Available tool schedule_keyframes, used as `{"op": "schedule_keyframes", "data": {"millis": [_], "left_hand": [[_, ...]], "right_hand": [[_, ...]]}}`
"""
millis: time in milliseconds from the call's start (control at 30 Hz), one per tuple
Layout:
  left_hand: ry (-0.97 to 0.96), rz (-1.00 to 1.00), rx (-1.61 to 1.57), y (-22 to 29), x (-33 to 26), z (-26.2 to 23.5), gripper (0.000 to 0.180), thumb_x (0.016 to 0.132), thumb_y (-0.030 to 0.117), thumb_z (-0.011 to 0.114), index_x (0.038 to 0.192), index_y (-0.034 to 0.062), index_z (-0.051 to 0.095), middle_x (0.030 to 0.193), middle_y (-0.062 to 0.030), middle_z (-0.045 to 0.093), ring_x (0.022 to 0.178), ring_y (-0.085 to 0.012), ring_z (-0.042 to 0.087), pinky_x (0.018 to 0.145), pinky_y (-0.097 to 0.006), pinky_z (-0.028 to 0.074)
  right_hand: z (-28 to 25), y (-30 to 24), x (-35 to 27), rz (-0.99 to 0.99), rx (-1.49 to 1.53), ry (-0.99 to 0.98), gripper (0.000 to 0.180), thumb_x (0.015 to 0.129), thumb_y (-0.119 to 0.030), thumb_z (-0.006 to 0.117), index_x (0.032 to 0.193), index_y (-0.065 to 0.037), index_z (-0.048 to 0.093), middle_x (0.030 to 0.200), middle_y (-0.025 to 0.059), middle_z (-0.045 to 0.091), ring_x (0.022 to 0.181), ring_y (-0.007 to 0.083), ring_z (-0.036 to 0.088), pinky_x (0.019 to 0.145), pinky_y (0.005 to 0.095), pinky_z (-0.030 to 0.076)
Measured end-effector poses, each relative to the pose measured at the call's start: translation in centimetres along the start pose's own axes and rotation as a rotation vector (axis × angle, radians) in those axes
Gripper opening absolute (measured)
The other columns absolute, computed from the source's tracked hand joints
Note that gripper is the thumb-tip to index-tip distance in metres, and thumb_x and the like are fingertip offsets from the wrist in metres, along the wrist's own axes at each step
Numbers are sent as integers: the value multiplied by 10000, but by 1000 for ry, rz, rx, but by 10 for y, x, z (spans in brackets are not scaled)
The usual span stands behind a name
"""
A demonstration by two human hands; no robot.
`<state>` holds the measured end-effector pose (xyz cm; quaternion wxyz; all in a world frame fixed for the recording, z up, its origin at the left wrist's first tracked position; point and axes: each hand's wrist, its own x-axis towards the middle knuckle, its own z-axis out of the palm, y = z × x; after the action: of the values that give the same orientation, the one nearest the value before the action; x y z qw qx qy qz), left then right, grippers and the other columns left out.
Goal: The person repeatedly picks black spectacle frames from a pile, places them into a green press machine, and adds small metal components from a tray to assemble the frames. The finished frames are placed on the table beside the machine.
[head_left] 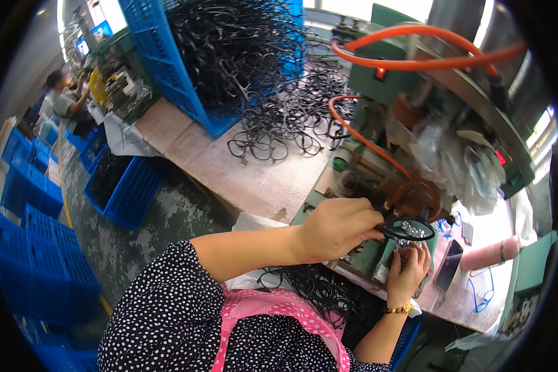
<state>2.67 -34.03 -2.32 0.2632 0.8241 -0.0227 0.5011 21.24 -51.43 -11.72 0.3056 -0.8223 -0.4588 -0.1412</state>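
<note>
My left hand (332, 230) is closed in a pinch on a black loop-shaped strap (433, 230), which it holds out to the right beside the green press. Just below the strap, my right hand (409, 270) has its fingers curled at a green tray (383, 263) that holds small shiny metal pieces (413, 227). What those fingers grip is too small to make out. More black straps (310, 285) lie in a heap on my lap, under the table's edge. The green press (378, 84) stands ahead of my hands, with orange hoses (415, 64) curving over it.
A blue crate (161, 56) tips its mass of black straps (273, 124) onto the table (248, 177). At the right lie a phone (448, 265), a pink bottle (491, 253) and a blue cord (481, 297). Blue crates (127, 192) stand on the left floor; another person (68, 99) sits farther back.
</note>
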Motion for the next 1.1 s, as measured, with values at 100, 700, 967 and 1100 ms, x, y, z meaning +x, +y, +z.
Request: {"op": "schedule_keyframes", "data": {"millis": [100, 700, 967, 1100], "left_hand": [[48, 47, 78, -13, -8, -7, 218, 781, 62, 749, 959, 29, 628, 831, -124, 610, 727, -319, 616, 621, -409, 483], [-330, -195, 1580, -226, -10, -160, 221, 733, 205, 713, 926, 108, 668, 1061, -74, 601, 1100, -265, 514, 1011, -434, 360], [-23, -201, 1054, -138, 7, -151, 146, 863, 170, 642, 935, 52, 688, 892, -66, 574, 868, -266, 546, 796, -409, 422], [119, -646, 187, -82, -15, -116, 174, 994, 111, 537, 1025, 4, 671, 802, -29, 586, 681, -124, 542, 592, -265, 409]], "right_hand": [[4, 3, -1, -4, 46, 80, 94, 850, -59, 658, 922, -14, 615, 1095, 157, 641, 1216, 400, 510, 1054, 482, 356], [19, 10, -22, 309, 389, 325, 75, 932, -18, 627, 1001, 9, 619, 884, 107, 629, 885, 235, 588, 943, 366, 457], [20, 10, -25, 328, 546, 404, 89, 930, 1, 614, 1019, 13, 611, 892, 74, 603, 874, 210, 571, 991, 373, 429], [10, 14, -21, 176, 375, 338, 104, 916, 17, 617, 1000, -18, 668, 936, 67, 636, 914, 208, 585, 971, 346, 438]]}}
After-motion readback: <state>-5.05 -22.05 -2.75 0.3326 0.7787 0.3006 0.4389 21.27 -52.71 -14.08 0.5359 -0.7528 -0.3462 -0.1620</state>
